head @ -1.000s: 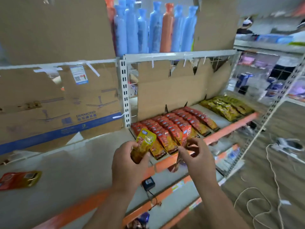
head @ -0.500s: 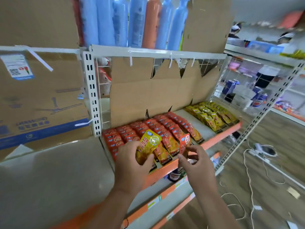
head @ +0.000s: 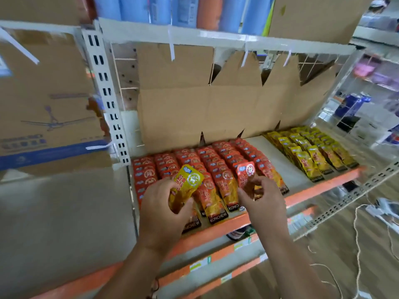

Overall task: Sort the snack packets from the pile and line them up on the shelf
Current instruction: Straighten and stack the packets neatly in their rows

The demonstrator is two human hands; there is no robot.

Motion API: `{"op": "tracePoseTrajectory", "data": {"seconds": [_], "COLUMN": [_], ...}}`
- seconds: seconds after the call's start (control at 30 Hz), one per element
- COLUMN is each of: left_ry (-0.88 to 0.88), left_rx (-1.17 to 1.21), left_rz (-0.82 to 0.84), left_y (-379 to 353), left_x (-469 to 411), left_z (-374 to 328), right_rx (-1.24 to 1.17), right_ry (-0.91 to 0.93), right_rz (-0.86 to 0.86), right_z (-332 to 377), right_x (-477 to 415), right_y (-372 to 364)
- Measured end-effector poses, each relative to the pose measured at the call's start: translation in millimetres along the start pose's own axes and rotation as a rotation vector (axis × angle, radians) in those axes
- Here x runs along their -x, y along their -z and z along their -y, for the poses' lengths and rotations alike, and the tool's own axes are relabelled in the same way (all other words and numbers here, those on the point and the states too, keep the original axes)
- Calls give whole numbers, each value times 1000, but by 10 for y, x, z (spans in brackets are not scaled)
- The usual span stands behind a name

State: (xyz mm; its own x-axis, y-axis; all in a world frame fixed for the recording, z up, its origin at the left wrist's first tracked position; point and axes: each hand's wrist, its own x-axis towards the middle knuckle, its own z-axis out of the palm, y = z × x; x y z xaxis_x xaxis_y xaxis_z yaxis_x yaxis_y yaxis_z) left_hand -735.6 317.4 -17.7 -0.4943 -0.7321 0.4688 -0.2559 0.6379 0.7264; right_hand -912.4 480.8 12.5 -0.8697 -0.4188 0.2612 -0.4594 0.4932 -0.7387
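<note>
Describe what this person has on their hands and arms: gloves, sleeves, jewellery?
Nothing worn shows. The left hand and right hand are bare, with no gloves or rings that I can see. The left forearm and right forearm are uncovered down to the picture's bottom edge: no sleeves, no watch.

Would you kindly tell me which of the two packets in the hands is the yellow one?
The yellow packet in the left hand; the red packet pinched by the right hand matches the red rows below it.

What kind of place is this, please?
Probably a small shop: slotted metal shelving, red snack packets and yellow snack packets lined up in rows, and paper labels on a lower shelf edge.
</note>
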Motion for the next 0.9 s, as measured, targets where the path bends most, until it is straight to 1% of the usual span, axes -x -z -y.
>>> {"op": "tracePoseTrajectory", "data": {"seconds": [0.17, 0.37, 0.5, 0.67, 0.9], "left_ry": [48, 20, -5, 74, 76], "left_rx": [-174, -331, -360, -388, -409], "left_rz": [-98, -146, -185, -155, -157], "left_y": [-149, -571, -623, -652, -680], "left_x": [196, 314, 315, 338, 353], "left_z": [-25, -115, -78, -65, -41], "right_rx": [75, 100, 126, 150, 184], "right_ry": [112, 214, 282, 279, 282], "right_rz": [114, 158, 173, 183, 180], "right_z": [-224, -475, -610, -714, -749], "right_x": [-282, -446, -421, -408, -433], "right_y": [-141, -309, -436, -485, -493]}}
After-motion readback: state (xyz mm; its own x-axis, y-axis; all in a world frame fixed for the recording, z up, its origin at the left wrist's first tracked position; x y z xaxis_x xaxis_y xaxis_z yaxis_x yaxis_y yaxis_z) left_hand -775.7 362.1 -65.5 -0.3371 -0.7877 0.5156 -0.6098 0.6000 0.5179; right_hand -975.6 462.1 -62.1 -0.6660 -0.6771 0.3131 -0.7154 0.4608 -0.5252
